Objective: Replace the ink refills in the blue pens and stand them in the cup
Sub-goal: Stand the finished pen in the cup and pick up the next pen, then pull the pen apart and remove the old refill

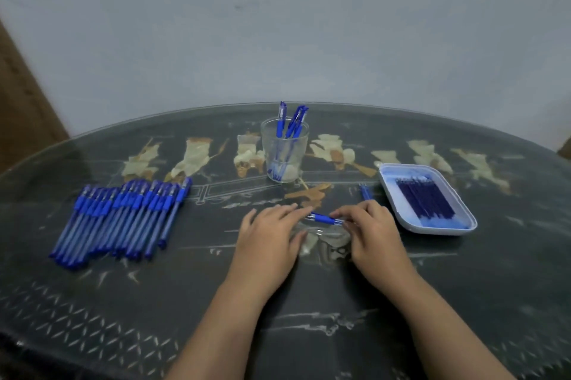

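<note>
A blue pen (324,219) lies crosswise between my two hands in the middle of the table. My left hand (272,234) holds its left end with the fingertips, and my right hand (367,228) pinches its right end. A clear glass cup (284,150) stands behind them with three blue pens (292,123) upright inside. Several capped blue pens (123,219) lie in a row at the left. A white tray (398,194) at the right holds several dark blue refills (425,197).
A small blue piece (366,192) lies on the table between the cup and the tray. The dark glass-topped table (216,302) has pale inlaid figures. A plain wall stands behind its curved far edge.
</note>
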The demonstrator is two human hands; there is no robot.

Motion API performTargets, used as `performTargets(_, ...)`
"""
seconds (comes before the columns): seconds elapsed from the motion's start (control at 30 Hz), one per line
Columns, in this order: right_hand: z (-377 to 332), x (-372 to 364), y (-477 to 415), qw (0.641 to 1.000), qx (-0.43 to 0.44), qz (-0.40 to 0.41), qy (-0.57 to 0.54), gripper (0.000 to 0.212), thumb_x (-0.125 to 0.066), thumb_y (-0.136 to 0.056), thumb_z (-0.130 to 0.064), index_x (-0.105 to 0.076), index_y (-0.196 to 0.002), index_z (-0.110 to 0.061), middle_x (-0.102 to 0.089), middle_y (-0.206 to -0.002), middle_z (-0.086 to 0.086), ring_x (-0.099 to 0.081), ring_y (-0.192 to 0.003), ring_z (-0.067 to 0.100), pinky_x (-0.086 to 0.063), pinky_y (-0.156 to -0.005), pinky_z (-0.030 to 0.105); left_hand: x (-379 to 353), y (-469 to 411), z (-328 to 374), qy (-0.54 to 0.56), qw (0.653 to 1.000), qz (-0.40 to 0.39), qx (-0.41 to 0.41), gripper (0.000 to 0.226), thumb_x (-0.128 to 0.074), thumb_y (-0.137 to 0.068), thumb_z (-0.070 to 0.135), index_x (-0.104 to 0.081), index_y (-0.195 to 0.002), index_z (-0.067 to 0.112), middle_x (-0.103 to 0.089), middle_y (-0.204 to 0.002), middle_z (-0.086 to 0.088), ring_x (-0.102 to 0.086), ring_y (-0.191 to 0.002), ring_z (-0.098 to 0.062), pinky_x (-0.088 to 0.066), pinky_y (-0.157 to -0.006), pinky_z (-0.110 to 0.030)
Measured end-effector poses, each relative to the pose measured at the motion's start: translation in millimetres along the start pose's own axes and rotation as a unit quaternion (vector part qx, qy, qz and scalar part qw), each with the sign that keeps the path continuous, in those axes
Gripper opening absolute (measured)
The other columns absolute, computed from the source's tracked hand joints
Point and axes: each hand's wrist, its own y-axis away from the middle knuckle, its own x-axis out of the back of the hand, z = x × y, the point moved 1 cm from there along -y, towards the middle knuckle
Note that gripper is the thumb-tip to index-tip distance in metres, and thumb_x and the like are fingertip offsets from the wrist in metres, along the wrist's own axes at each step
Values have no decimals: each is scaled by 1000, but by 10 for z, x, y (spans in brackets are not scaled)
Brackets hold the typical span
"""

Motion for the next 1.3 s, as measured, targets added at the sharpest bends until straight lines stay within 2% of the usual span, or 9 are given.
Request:
performTargets(0.13,11,-10,33,1000,0,-5,-21,24,-58,-84,-12,-69,-102,-25,-48,-87,-2,-49,-82,19,-44,-76,35,-108,-48,-21,13,998,66,-17,20,-67,-87,34,-68,-107,36,-69,-102,14,-63,-98,-13,-35,-89,-29)
performTargets(0.2,-18,-8,35,1000,4,-13,-21,20,-61,-82,-24,-69,-100,-27,-48,-86,-5,-50,-82,18,-43,-77,34,-146,-61,-50,13,996,86,-32,13,-61,-86,38,-69,-95,33,-68,-89,14,-64,-86,-13,-35,-83,-29)
performTargets(0.23,-30,-3,29,1000,8,-14,-18,19,-63,-81,-29,-70,-99,-29,-49,-87,-7,-51,-83,17,-42,-77,34,-149,-62,-55,14,995,88,-38,18,-54,-86,41,-69,-92,33,-68,-86,14,-64,-83,-11,-34,-82,-28)
performTargets(0.33,-41,1,14,999,33,6,-2,17,-71,-79,-30,-73,-96,-31,-57,-88,-11,-53,-82,15,-41,-75,33,-147,-62,-69,29,994,88,-49,29,-43,-87,46,-69,-92,35,-67,-88,17,-62,-84,-7,-36,-84,-30)
performTargets(0.5,-4,-18,-5,998,46,18,-29,18,-68,-81,-32,-75,-98,-35,-68,-85,-20,-52,-81,15,-44,-74,37,-132,-73,-82,71,991,97,-57,25,-45,-90,44,-68,-96,38,-66,-94,20,-61,-90,-4,-40,-88,-38)
performTargets(0.77,10,-20,1,995,64,48,-54,18,-73,-79,-18,-75,-92,-30,-64,-78,-18,-52,-79,15,-44,-70,39,-83,-33,-42,61,989,125,-42,24,-42,-92,44,-65,-91,39,-64,-91,22,-59,-90,0,-29,-89,-35)
performTargets(0.93,-9,-25,-3,994,75,52,-54,15,-74,-80,-16,-75,-89,-28,-63,-76,-18,-51,-78,14,-44,-69,39,-89,-40,-38,45,990,132,-17,26,-37,-94,47,-62,-89,41,-63,-85,24,-57,-88,3,-20,-84,-31)
performTargets(1.17,-32,-15,8,993,85,59,-50,20,-78,-79,-9,-75,-89,-26,-64,-75,-17,-48,-78,13,-42,-71,37,-89,-44,-30,39,990,137,5,28,-34,-95,45,-61,-87,42,-63,-84,24,-55,-88,4,-20,-78,-34)
performTargets(1.3,51,9,4,991,47,104,-70,6,-72,-81,-16,-73,-80,-22,-64,-74,-15,-51,-76,16,-45,-69,46,15,-71,-151,157,966,158,129,36,-48,-99,19,-57,-77,46,-63,-78,19,-56,-78,9,-15,-75,-28)
